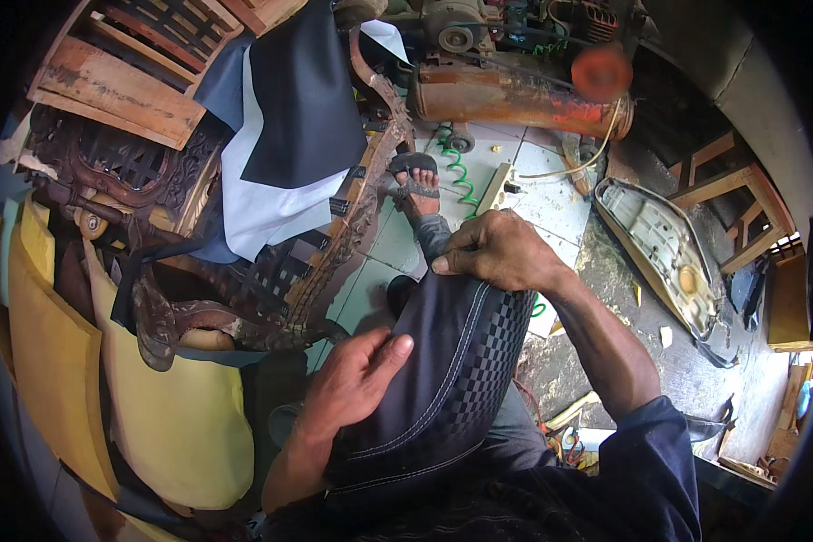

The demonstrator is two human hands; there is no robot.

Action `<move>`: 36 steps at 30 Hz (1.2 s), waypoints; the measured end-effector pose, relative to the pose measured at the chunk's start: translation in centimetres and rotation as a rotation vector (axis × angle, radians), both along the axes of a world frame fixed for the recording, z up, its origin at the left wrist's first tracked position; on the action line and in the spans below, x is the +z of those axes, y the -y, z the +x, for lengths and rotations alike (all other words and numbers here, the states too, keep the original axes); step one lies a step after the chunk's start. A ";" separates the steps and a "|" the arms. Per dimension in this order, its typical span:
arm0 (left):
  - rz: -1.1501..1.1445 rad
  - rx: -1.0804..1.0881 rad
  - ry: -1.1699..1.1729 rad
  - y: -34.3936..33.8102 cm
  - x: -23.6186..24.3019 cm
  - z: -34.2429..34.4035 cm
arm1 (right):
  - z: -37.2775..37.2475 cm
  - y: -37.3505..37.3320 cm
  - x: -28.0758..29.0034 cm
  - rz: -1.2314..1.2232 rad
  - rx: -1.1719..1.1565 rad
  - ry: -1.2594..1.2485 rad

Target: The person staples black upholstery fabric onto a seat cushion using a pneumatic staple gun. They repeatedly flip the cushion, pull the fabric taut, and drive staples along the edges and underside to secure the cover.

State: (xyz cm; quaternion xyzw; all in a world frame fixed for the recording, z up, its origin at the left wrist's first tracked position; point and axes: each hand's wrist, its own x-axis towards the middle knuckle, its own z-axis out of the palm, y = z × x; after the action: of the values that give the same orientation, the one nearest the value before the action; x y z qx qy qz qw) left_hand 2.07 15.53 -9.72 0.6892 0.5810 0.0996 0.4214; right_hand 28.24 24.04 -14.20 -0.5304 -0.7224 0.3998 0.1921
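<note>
Head view has a black cover lying across the person's lap, running from near the belly out toward the far side of the knees. It's got white double stitching down its length and a checkered texture along its right part. Right hand is closed on the far end of it, thumb and fingers pinching the edge, with the back of the hand facing up. Left hand sits at the cover's left edge, fingers loosely curled and thumb sticking out over the black material. Can't tell if it's really gripping anything, since the fingertips are hidden.

Past the right hand you can see a foot in a dark sandal on the tiled floor, with a green coiled hose and a pale power strip just to its right. Behind those is a rusty tank with a motor on top.

Over on the left there's a carved wooden furniture frame, with black sheet material and a white sheet draped over it, plus yellow foam pieces standing nearer the person. Off to the right, well apart from the hands, a seat base lies hollow side up near a wooden stool.
</note>
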 end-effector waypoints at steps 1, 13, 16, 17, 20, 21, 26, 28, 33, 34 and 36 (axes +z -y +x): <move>0.073 0.005 0.036 0.4 -0.1 0.1 | -0.2 -0.1 0.0 0.008 -0.019 0.016; 0.064 0.187 0.294 1.1 -2.3 -1.3 | 0.4 -0.1 1.6 -0.224 -0.044 0.116; -0.040 0.164 0.390 0.7 -3.4 -1.0 | 1.0 -0.7 1.0 -0.276 -0.007 0.134; -0.090 0.175 0.396 0.7 -3.8 -0.8 | 1.1 -0.9 0.9 -0.280 0.023 0.113; -0.250 0.289 0.414 1.0 -5.0 -0.2 | 1.3 -1.5 0.9 -0.303 0.038 0.111; -0.315 0.341 0.402 1.4 -5.2 -0.1 | 1.2 -1.6 1.0 -0.326 0.052 0.107; -0.402 0.248 0.247 1.5 -5.3 -0.8 | 1.2 -1.9 0.9 -0.366 -0.013 0.226; -0.583 0.309 0.577 1.7 -4.9 -1.0 | 1.2 -1.7 0.6 -0.364 -0.041 0.250; -0.234 0.168 0.391 3.1 -2.9 -1.4 | 1.3 -1.6 0.2 -0.322 -0.052 0.252; -0.144 0.158 0.338 3.1 -2.7 -1.6 | 1.3 -1.6 0.2 -0.340 -0.054 0.241; -0.002 0.176 0.293 3.0 -2.7 -1.9 | 1.4 -1.5 0.2 -0.324 -0.032 0.232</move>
State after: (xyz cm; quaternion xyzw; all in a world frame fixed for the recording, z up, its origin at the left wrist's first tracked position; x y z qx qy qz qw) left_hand 0.13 12.50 -12.39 0.6132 0.5716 0.2348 0.4920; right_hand 29.60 25.51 -13.96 -0.6083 -0.6573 0.4441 0.0259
